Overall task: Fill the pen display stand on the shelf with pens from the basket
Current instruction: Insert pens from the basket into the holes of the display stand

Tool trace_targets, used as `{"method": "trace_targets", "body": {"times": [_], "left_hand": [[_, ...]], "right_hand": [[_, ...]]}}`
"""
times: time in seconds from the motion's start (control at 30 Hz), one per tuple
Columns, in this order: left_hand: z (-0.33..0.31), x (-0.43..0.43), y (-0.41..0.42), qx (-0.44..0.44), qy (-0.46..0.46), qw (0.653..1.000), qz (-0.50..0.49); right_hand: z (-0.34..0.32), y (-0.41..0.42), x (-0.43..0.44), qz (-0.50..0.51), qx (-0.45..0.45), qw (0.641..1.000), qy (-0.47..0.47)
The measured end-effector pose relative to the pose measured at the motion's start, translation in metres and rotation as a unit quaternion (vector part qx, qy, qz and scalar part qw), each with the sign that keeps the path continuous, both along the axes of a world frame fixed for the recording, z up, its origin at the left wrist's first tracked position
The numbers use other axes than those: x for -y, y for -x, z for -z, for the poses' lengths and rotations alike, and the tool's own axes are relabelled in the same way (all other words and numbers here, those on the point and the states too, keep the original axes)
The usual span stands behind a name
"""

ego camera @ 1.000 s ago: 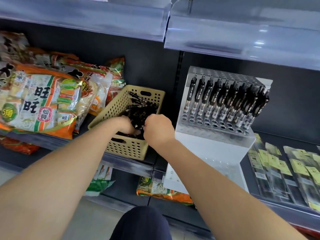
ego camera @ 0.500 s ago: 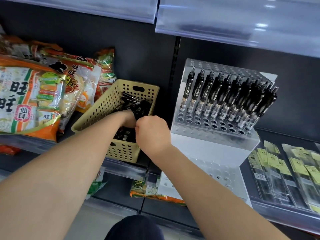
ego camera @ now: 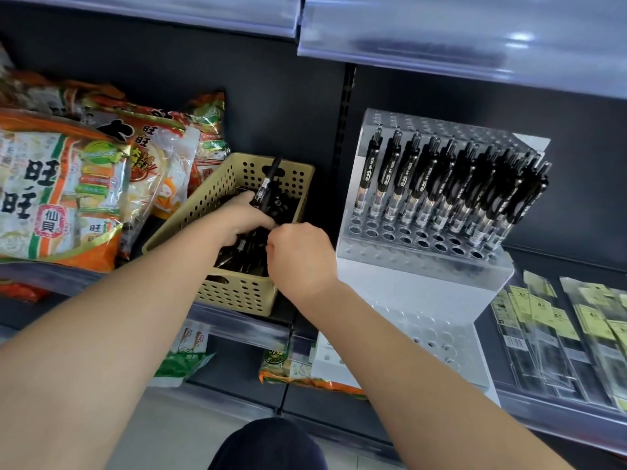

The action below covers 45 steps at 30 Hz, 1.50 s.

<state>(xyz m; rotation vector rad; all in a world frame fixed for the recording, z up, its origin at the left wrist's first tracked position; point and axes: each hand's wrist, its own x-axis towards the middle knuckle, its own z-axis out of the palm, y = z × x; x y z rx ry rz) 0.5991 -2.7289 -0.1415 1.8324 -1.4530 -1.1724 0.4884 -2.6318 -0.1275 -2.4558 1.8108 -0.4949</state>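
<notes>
A beige perforated basket [ego camera: 234,293] stands on the shelf and holds a heap of black pens [ego camera: 244,256]. My left hand [ego camera: 242,217] reaches into it and grips a black pen [ego camera: 268,183] that sticks up above the basket. My right hand [ego camera: 300,257] hovers over the basket's right side with its fingers curled; what it holds is hidden. To the right stands the clear acrylic pen display stand [ego camera: 420,276]. Several black pens [ego camera: 441,184] fill its upper rows, and the front row of holes and the lower tier are open.
Large orange snack bags [ego camera: 64,198] lie left of the basket. Flat packets with yellow labels [ego camera: 559,327] lie right of the stand. Another shelf edge [ego camera: 458,39] overhangs above. More bags [ego camera: 298,371] sit on the shelf below. My dark knee [ego camera: 268,446] is at the bottom.
My left hand has lifted one pen up out of the heap in the basket. My right hand stays over the basket's right side. The camera has shifted slightly.
</notes>
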Motion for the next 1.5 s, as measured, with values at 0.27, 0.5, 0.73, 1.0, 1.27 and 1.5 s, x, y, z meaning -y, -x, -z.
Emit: {"method": "trace_targets", "body": {"times": [0.27, 0.5, 0.73, 1.0, 1.27, 1.5], "left_hand": [[-0.007, -0.009, -0.011, -0.02, 0.04, 0.999, -0.023], [-0.007, -0.022, -0.023, -0.033, 0.049, 0.998, -0.002], [-0.012, -0.029, -0.026, 0.043, 0.056, 0.997, 0.034], [-0.022, -0.035, -0.033, 0.04, 0.122, 0.992, 0.004], [-0.039, -0.048, -0.038, -0.067, 0.127, 0.99, 0.008], [-0.053, -0.063, -0.04, -0.088, 0.144, 0.985, 0.045]], "right_hand": [[-0.001, 0.0, -0.001, -0.007, -0.01, 1.0, 0.003], [0.0, -0.001, -0.002, 0.003, 0.005, 1.0, -0.003], [-0.001, 0.0, -0.004, -0.009, 0.009, 1.0, 0.007], [0.003, -0.001, -0.001, 0.005, -0.004, 1.0, 0.001], [0.004, -0.001, 0.001, 0.014, 0.069, 0.997, -0.031], [-0.009, -0.004, -0.006, 0.041, 0.368, 0.926, -0.076]]}}
